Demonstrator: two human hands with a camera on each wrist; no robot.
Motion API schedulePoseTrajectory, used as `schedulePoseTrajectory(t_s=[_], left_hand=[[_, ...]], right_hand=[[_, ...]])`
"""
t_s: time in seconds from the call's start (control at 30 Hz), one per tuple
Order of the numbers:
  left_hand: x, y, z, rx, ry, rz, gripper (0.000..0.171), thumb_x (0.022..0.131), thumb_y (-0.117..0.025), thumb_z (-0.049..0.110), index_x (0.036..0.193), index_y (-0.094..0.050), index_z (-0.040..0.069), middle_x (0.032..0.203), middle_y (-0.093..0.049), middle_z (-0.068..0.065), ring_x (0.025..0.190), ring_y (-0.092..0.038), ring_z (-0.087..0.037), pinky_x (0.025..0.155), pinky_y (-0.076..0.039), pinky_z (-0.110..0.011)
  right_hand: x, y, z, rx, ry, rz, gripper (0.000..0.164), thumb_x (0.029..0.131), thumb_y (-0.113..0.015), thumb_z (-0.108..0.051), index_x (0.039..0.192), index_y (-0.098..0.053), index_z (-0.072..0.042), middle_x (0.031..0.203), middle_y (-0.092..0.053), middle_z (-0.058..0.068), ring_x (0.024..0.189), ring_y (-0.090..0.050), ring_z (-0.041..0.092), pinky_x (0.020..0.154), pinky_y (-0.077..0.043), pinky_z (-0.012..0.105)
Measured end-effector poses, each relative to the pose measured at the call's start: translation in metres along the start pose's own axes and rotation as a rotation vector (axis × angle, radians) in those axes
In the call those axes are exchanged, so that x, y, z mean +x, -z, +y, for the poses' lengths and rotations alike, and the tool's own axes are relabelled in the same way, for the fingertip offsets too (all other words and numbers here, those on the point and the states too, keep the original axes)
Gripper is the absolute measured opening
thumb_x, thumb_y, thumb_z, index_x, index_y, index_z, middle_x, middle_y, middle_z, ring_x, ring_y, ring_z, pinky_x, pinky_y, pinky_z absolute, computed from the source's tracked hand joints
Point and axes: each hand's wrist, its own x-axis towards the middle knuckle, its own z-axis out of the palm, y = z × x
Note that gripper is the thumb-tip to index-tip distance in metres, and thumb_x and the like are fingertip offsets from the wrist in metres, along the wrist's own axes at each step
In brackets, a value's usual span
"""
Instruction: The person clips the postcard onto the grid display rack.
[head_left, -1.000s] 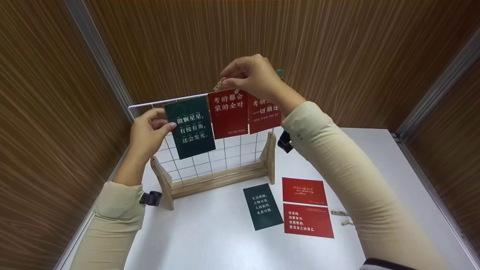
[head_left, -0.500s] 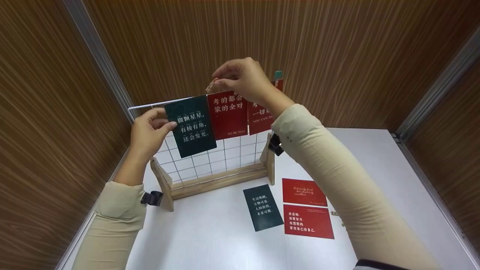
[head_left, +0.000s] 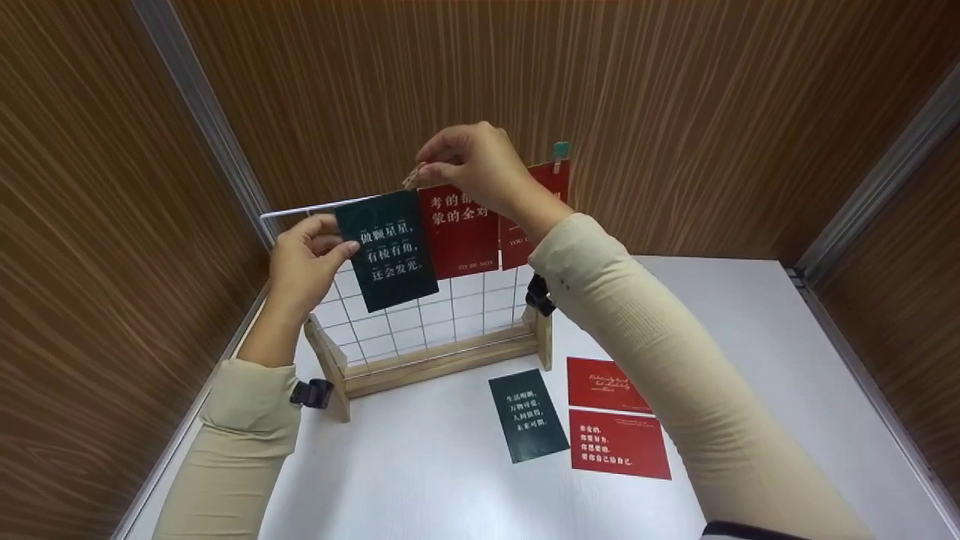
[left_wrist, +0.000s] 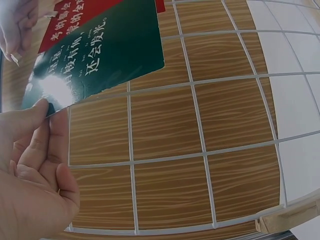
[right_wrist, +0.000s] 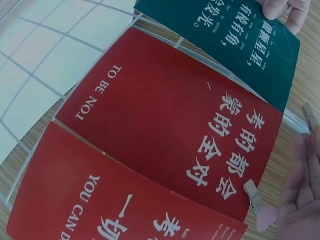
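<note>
Brown wood-grain walls (head_left: 465, 60) fill the top and both sides of the head view. Below them, the white table (head_left: 405, 480) takes up the lower middle. On it, left of centre, stands a wire-grid rack (head_left: 444, 364) with a wooden base. Pale sleeves rise from the lower left (head_left: 232, 450) and lower right (head_left: 660, 345) of the frame.

The left hand (head_left: 306, 255), left of centre, pinches a dark green card (head_left: 390, 251) by its left edge, thumb in front and fingers behind. That card is slightly tilted before the grid, its upper right corner meeting the middle red card (head_left: 461, 247). The right hand (head_left: 480, 161), upper centre, partly covers that red card and another red card (head_left: 551, 180) beside it at the rack's right end.

Flat on the table, right of lower centre, lie a second green card (head_left: 529, 416), an upper red card (head_left: 607, 384) partly under the sleeve, and a lower red card (head_left: 619, 444).

Smallest are the clips: a clothespin (head_left: 411, 178) held between the right thumb and fingers near the held card's top corner, contact unclear; a green-ended clip (head_left: 560, 154) at upper right; and a pink-ended clip (right_wrist: 253, 196) on the middle red card.
</note>
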Motion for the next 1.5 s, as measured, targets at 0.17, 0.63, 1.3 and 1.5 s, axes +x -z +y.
schedulePoseTrajectory(t_s=[0.17,0.63,1.3,1.5], left_hand=[[0.000,-0.001,0.000,0.007,-0.008,0.009,0.033,0.091,-0.064,0.005,0.122,-0.057,-0.002,0.113,-0.065,-0.016,0.102,-0.060,-0.023,0.093,-0.046,-0.036],[0.002,-0.005,-0.001,0.051,-0.039,0.053,0.028,0.090,-0.065,0.005,0.117,-0.062,0.001,0.108,-0.068,-0.012,0.097,-0.061,-0.020,0.088,-0.047,-0.034],[0.002,-0.006,0.002,0.040,-0.013,0.088,0.023,0.091,-0.064,0.005,0.113,-0.064,0.002,0.105,-0.069,-0.011,0.094,-0.061,-0.019,0.088,-0.047,-0.033],[0.003,-0.007,0.002,0.043,-0.021,0.094,0.021,0.090,-0.065,0.004,0.111,-0.065,0.002,0.101,-0.070,-0.011,0.092,-0.063,-0.019,0.084,-0.047,-0.033]], right_hand=[[0.000,-0.004,-0.002,-0.013,-0.020,-0.001,0.018,0.089,-0.066,-0.021,0.103,-0.072,-0.011,0.095,-0.070,-0.002,0.087,-0.065,0.007,0.085,-0.048,0.021],[0.004,-0.009,-0.003,-0.117,-0.083,-0.016,0.018,0.090,-0.065,-0.023,0.103,-0.073,-0.014,0.094,-0.071,-0.005,0.087,-0.063,0.005,0.085,-0.047,0.022],[0.010,-0.017,-0.007,-0.169,-0.098,-0.043,0.017,0.091,-0.065,-0.021,0.102,-0.073,-0.012,0.095,-0.071,-0.002,0.087,-0.062,0.008,0.084,-0.047,0.022],[0.010,-0.018,-0.006,-0.181,-0.092,-0.042,0.016,0.090,-0.065,-0.021,0.100,-0.073,-0.011,0.094,-0.070,-0.002,0.086,-0.062,0.008,0.082,-0.047,0.022]])
